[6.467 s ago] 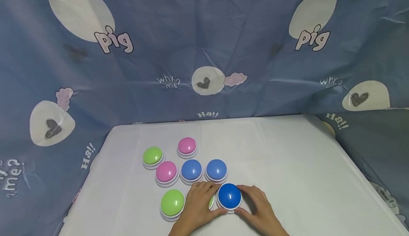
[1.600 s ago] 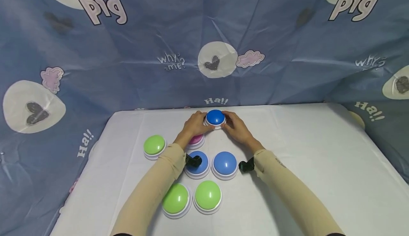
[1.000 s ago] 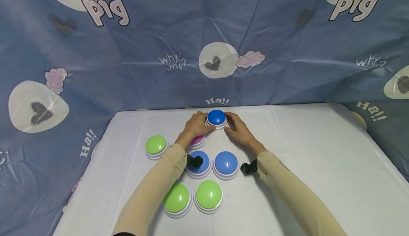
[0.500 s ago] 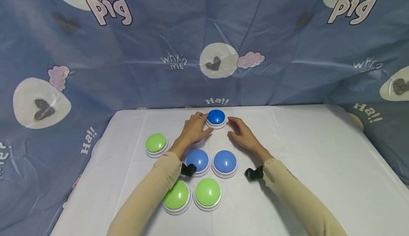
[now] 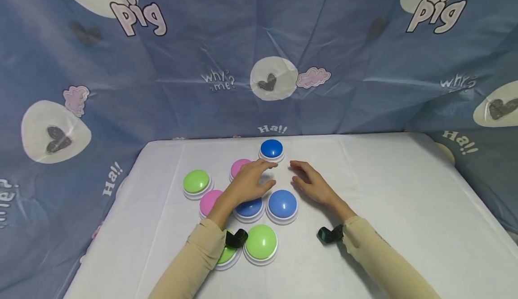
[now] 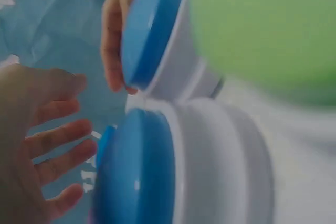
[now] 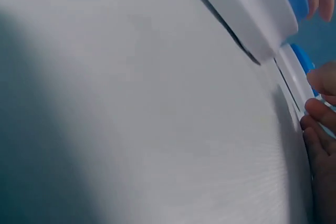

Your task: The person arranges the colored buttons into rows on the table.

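Observation:
A dark blue domed push button (image 5: 271, 149) on a white base stands by itself near the table's back edge. My left hand (image 5: 248, 183) hovers with fingers spread over one lighter blue button (image 5: 248, 209), hiding part of it and of a pink button (image 5: 238, 167). To the right, my right hand (image 5: 317, 185) holds nothing, its fingers loosely bent and pointing left. Between the hands and slightly nearer sits another lighter blue button (image 5: 282, 203). In the left wrist view the left hand (image 6: 47, 145) shows spread, empty fingers beside blue domes.
A second pink button (image 5: 209, 201) and a green one (image 5: 196, 181) stand at the left. Two more green buttons stand in front, one (image 5: 261, 242) fully visible, the other (image 5: 226, 256) partly under the left sleeve. A blue patterned cloth (image 5: 202, 42) hangs behind the white table (image 5: 404, 227).
The dark blue button was carried from the front right to the back of the table and let go. Both hands have since parted from it and drawn back toward me.

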Demonstrator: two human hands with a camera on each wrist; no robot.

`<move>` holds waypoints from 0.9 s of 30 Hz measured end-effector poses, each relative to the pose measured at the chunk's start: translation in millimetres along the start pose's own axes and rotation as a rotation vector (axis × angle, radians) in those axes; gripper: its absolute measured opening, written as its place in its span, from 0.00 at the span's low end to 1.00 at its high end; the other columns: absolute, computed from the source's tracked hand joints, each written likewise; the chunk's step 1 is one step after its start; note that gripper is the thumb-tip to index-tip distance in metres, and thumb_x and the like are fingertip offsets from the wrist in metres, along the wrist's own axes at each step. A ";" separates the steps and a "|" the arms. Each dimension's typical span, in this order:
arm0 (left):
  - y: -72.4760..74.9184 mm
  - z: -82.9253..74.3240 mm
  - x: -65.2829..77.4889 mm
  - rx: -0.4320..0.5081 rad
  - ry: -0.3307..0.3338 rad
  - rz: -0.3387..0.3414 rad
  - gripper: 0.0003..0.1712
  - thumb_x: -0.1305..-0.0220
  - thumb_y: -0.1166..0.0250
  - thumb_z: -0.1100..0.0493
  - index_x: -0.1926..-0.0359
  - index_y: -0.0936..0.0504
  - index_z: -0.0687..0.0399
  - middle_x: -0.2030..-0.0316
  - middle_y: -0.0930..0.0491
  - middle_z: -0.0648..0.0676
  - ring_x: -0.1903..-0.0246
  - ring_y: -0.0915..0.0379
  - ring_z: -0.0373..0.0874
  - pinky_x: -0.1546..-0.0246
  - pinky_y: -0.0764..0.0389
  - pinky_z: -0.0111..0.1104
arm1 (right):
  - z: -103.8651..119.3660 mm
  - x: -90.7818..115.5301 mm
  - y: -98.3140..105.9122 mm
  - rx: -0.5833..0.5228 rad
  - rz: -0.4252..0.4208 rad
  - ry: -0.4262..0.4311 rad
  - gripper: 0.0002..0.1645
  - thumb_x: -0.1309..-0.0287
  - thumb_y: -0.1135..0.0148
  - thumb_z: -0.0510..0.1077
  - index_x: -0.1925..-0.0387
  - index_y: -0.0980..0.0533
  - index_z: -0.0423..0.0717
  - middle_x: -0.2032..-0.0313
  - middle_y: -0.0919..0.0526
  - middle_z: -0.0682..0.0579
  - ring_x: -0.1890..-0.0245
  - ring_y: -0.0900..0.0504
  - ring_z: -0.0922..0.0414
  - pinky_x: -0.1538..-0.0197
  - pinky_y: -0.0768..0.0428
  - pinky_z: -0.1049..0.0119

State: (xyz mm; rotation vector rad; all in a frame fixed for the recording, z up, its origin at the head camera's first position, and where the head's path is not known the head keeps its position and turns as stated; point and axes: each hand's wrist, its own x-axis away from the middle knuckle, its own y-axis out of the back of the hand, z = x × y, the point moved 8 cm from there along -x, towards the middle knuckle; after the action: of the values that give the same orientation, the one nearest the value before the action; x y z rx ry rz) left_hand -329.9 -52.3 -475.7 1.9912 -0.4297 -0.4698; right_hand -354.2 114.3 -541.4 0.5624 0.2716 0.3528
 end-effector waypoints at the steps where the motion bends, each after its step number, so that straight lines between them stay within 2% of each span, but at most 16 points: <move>1: 1.1 -3.1 4.7 0.009 -0.012 -0.005 0.27 0.38 0.39 0.48 0.39 0.27 0.46 0.41 0.26 0.50 0.41 0.30 0.47 0.39 0.32 0.48 | 1.5 3.9 -0.3 -0.004 -0.004 0.005 0.29 0.34 0.46 0.45 0.33 0.39 0.50 0.35 0.32 0.48 0.32 0.36 0.51 0.30 0.38 0.54; 4: 4.1 -10.0 20.5 0.028 -0.039 -0.016 0.26 0.37 0.40 0.48 0.39 0.27 0.46 0.43 0.25 0.49 0.43 0.29 0.45 0.40 0.31 0.47 | 6.3 16.3 -1.0 -0.014 -0.015 0.022 0.29 0.34 0.46 0.46 0.33 0.39 0.50 0.35 0.31 0.48 0.33 0.35 0.50 0.30 0.38 0.53; 8: 6.0 -16.0 45.7 0.049 -0.054 -0.017 0.25 0.37 0.39 0.49 0.39 0.27 0.46 0.44 0.24 0.47 0.43 0.29 0.43 0.40 0.31 0.47 | 10.6 33.7 -2.9 -0.033 -0.031 0.031 0.29 0.34 0.46 0.47 0.34 0.38 0.51 0.36 0.30 0.49 0.33 0.34 0.51 0.31 0.37 0.55; 14: 9.0 -27.8 78.0 0.057 -0.083 -0.039 0.24 0.37 0.39 0.49 0.40 0.26 0.44 0.45 0.24 0.45 0.43 0.29 0.43 0.42 0.28 0.45 | 18.2 60.1 -1.9 -0.095 -0.085 0.073 0.27 0.35 0.45 0.43 0.36 0.36 0.51 0.38 0.29 0.48 0.37 0.30 0.52 0.34 0.33 0.57; 18: 7.3 -34.6 93.7 0.032 -0.117 -0.039 0.24 0.38 0.39 0.47 0.41 0.26 0.43 0.48 0.23 0.44 0.47 0.28 0.39 0.47 0.25 0.40 | 26.8 77.7 -1.0 -0.154 -0.120 0.091 0.25 0.36 0.45 0.40 0.38 0.35 0.46 0.41 0.28 0.43 0.40 0.28 0.49 0.39 0.27 0.61; 22: 0.6 -33.8 106.2 0.012 -0.113 -0.009 0.24 0.37 0.40 0.44 0.40 0.26 0.40 0.49 0.23 0.42 0.49 0.28 0.35 0.48 0.24 0.37 | 41.7 93.2 -3.5 -0.221 -0.122 0.100 0.24 0.37 0.45 0.37 0.40 0.35 0.38 0.46 0.26 0.39 0.45 0.26 0.43 0.46 0.24 0.69; 25: -3.0 -32.5 114.2 0.035 -0.118 0.002 0.24 0.37 0.40 0.43 0.41 0.26 0.39 0.49 0.23 0.43 0.50 0.27 0.35 0.47 0.24 0.37 | 47.5 104.1 -9.6 -0.248 -0.109 0.101 0.24 0.37 0.44 0.36 0.41 0.35 0.37 0.48 0.25 0.41 0.48 0.25 0.44 0.49 0.25 0.74; 27: -4.8 -32.3 119.5 0.047 -0.132 0.009 0.25 0.38 0.40 0.42 0.41 0.26 0.40 0.49 0.23 0.43 0.49 0.27 0.36 0.45 0.24 0.37 | 47.6 110.6 -16.2 -0.252 -0.096 0.105 0.23 0.37 0.44 0.37 0.41 0.35 0.40 0.48 0.25 0.44 0.49 0.24 0.47 0.50 0.25 0.74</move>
State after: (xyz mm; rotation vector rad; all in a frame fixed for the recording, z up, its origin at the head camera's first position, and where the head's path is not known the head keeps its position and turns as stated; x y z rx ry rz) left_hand -210.4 -84.0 -483.4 2.0097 -0.5352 -0.5924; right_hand -233.7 123.1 -528.7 0.2822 0.3489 0.3179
